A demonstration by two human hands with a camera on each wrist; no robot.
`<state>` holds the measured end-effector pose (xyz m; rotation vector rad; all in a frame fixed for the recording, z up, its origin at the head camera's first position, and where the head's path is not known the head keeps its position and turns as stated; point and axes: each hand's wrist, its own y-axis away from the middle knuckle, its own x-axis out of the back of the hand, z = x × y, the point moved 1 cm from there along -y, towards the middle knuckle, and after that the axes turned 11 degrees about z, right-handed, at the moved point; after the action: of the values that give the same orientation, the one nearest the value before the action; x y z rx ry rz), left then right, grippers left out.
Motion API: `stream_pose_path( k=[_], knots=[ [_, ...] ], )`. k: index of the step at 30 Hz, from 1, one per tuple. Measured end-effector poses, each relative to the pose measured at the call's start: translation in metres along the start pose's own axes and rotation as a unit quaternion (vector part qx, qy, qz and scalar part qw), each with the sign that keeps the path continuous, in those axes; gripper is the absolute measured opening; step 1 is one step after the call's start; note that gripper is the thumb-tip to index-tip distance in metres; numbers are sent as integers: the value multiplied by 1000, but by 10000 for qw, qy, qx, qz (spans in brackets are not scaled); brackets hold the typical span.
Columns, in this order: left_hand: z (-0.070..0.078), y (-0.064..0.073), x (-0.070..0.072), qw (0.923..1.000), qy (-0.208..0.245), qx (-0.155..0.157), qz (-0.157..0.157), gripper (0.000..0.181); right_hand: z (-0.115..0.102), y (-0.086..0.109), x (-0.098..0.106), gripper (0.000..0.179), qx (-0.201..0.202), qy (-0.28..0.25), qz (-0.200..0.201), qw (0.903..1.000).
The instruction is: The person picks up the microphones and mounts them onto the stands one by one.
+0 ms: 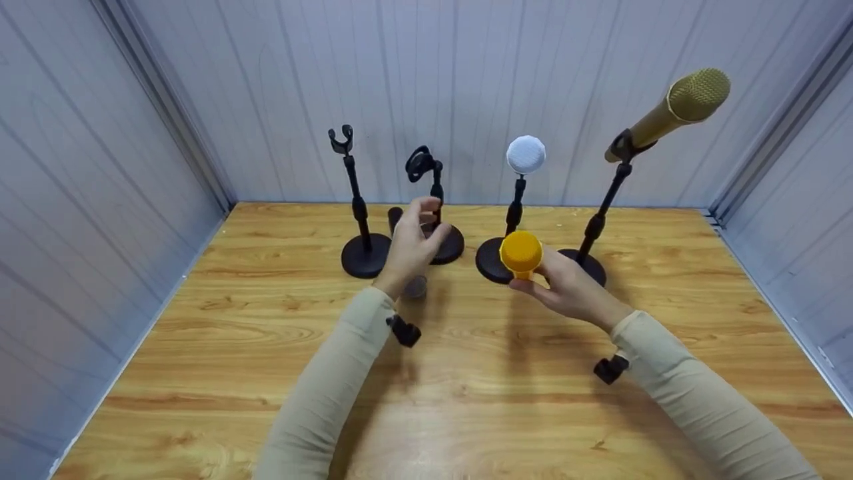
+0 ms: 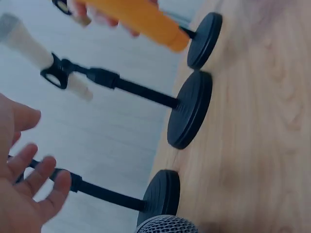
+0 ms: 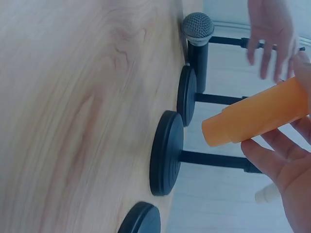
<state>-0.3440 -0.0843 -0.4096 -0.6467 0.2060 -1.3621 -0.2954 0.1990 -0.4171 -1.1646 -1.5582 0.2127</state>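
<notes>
My right hand (image 1: 573, 283) grips an orange microphone (image 1: 521, 252), its round head facing the head camera. In the right wrist view, the microphone's narrower tail end (image 3: 216, 130) sticks out past the fingers, above the table. My left hand (image 1: 408, 247) holds nothing; its fingers are spread and relaxed beside the second stand (image 1: 420, 164), whose black clip is vacant. Beneath that hand a black microphone with a silver grille (image 3: 198, 26) lies on the table, partly hidden in the head view.
Further left, another black stand (image 1: 360, 210) has a vacant clip. A white microphone (image 1: 526, 155) sits in the third stand, and a gold microphone (image 1: 696, 97) tilts in the rightmost one. Pale panel walls (image 1: 453, 100) enclose the wooden table (image 1: 466, 413) at the back and sides.
</notes>
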Motion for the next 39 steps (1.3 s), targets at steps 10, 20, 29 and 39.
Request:
stream_pose_path(
  k=[10, 20, 29, 39],
  knots=[
    [-29, -36, -11, 9878, -1450, 492, -276, 64, 3, 13, 16, 34, 123, 111, -5, 9999],
    [-42, -38, -15, 9897, -1286, 549, -307, 62, 5, 18, 14, 35, 106, 109, -69, 9999],
    [-47, -38, -12, 9910, -1211, 560, -109, 54, 4, 20, 9, 40, 53, -20, -100, 9999],
    [-47, -33, -8, 9905, -1320, 383, -34, 47, 4, 17, 10, 44, 140, -92, -132, 9998]
  ],
)
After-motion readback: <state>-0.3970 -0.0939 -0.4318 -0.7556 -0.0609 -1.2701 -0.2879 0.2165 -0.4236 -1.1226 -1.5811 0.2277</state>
